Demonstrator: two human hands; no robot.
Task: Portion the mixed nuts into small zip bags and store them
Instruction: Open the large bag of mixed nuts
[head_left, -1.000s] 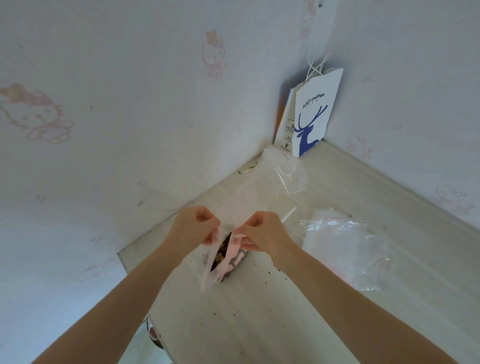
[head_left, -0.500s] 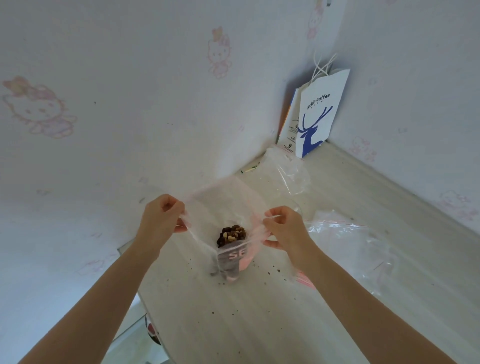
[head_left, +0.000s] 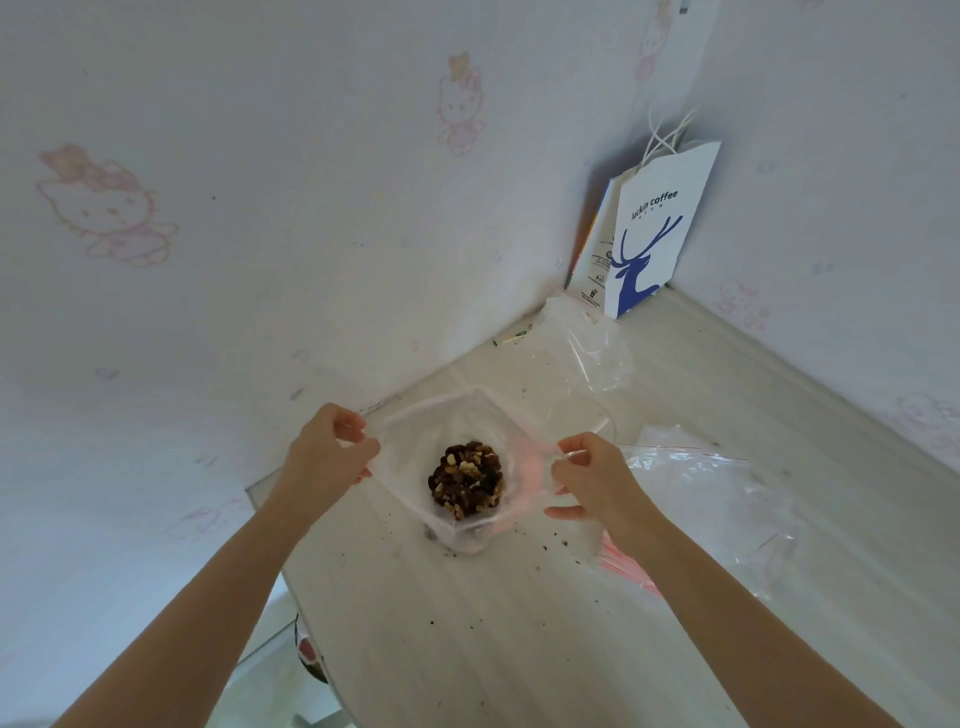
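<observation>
Two hands, your left hand (head_left: 326, 457) and right hand (head_left: 592, 475), pinch the rim of one zip bag (head_left: 447, 415), stretching its mouth wide above the nuts (head_left: 467, 486) on the surface (head_left: 519, 623). Filling and storing seem left; other bags (head_left: 701, 478) lie near, apparently empty.

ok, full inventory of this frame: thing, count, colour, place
zip bag: 1, clear, pink seal, held open at centre
mixed nuts: 1 heap, brown, inside the zip bag
empty bags: at least 2, clear, one right, one far by the corner
paper bag: 1, white with blue deer, in the corner
table: 1, pale wood, crumbs scattered
wallpaper: white, pink cartoon cats
left hand: pinching the bag's left rim
right hand: pinching the right rim
</observation>
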